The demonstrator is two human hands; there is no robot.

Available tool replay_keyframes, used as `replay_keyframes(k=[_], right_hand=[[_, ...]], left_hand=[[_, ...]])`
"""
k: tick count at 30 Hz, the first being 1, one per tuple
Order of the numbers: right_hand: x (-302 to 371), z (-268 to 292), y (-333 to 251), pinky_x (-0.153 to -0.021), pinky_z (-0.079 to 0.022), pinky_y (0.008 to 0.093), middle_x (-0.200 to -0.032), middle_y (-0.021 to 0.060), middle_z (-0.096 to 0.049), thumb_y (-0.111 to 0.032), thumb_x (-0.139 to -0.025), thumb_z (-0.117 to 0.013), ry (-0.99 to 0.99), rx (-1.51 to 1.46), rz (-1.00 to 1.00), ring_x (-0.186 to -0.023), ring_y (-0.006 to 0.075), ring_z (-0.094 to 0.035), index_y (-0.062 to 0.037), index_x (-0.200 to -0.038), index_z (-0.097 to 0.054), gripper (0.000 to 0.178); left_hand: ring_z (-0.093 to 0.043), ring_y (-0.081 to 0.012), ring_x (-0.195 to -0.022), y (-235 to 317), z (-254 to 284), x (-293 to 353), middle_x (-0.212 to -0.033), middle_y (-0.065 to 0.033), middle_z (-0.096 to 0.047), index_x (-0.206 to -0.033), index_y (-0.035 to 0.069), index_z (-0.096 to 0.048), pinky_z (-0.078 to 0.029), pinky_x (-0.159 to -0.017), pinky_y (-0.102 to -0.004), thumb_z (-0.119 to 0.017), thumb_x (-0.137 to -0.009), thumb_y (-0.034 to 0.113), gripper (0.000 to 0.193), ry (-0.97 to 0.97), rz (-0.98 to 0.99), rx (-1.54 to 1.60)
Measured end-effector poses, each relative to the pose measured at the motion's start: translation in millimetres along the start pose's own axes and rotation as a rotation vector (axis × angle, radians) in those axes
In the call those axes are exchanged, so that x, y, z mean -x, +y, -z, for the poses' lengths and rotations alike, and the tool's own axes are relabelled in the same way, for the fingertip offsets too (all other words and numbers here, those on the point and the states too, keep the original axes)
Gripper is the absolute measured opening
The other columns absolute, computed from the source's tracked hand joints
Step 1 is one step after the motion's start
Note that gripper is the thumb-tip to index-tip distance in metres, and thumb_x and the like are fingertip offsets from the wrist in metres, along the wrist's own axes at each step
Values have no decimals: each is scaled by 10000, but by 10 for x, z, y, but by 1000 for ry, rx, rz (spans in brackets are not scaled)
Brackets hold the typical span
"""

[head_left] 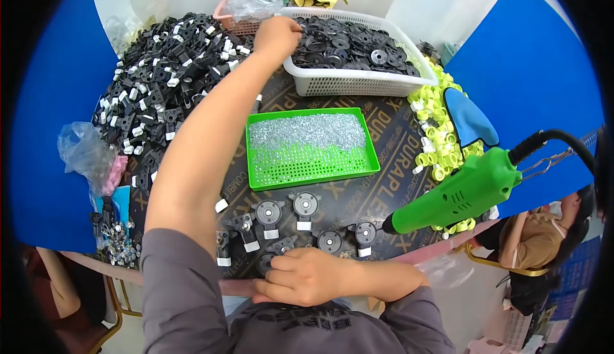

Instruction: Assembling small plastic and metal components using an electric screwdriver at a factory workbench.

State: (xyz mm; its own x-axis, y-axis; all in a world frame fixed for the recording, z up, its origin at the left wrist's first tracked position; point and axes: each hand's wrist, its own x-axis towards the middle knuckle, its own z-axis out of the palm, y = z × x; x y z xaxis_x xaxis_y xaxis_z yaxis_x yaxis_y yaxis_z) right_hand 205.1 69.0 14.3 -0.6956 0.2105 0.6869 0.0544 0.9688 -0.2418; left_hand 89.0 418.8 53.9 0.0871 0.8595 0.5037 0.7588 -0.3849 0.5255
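My left hand (276, 39) reaches over the left end of a white perforated basket (358, 84). Its fingers curl down at the black plastic discs (348, 40) heaped there; what they grip is hidden. Close to my body, my right hand (307, 276) is closed at the table's near edge, its fingers folded under so their contents cannot be made out. Beside those fingers lies a black caster-like part (280, 246). Several grey-and-black wheel assemblies with white tabs (306, 205) lie in front of it. A green electric screwdriver (454, 194) hangs at the right, its tip near one wheel assembly (365, 234).
A green tray (313, 180) of small silvery screws stands mid-table. Black brackets with white tabs (166, 72) pile up at left, near a clear plastic bag (83, 152). Yellow-green rings (438, 143) and a blue cloth piece (470, 120) lie right. Other people sit beyond both sides.
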Motion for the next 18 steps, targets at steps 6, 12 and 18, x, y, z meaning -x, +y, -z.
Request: replay_keyframes(k=[6,12,18], right_hand=[[12,126,28,-509,-442,272,-745,17,-646,-86,-752,-820,233,92,-189,-560,160,-560,-27,-932,-689,231],[3,338,312,-717,-520,267,-1233,95,-612,44,-784,-776,726,-371,-584,-832,133,-607,-18,-1250,-560,517],[-26,157,339,-989,-498,376,-1340,137,-535,50,-712,-830,546,-550,-459,-1162,222,-575,15,-1306,-524,669]], left_hand=[[-653,-112,-921,127,735,717,-996,-38,-707,-1154,35,-671,-508,-801,-276,-793,-843,241,393,-357,499,936],[-665,-130,-936,407,1364,1977,-1022,-44,-703,-1126,31,-662,-524,-869,-276,-735,-891,161,278,-613,541,1262],[-654,-107,-935,492,1376,2624,-1008,-47,-712,-1094,9,-688,-507,-860,-254,-710,-911,144,228,-798,555,1521]])
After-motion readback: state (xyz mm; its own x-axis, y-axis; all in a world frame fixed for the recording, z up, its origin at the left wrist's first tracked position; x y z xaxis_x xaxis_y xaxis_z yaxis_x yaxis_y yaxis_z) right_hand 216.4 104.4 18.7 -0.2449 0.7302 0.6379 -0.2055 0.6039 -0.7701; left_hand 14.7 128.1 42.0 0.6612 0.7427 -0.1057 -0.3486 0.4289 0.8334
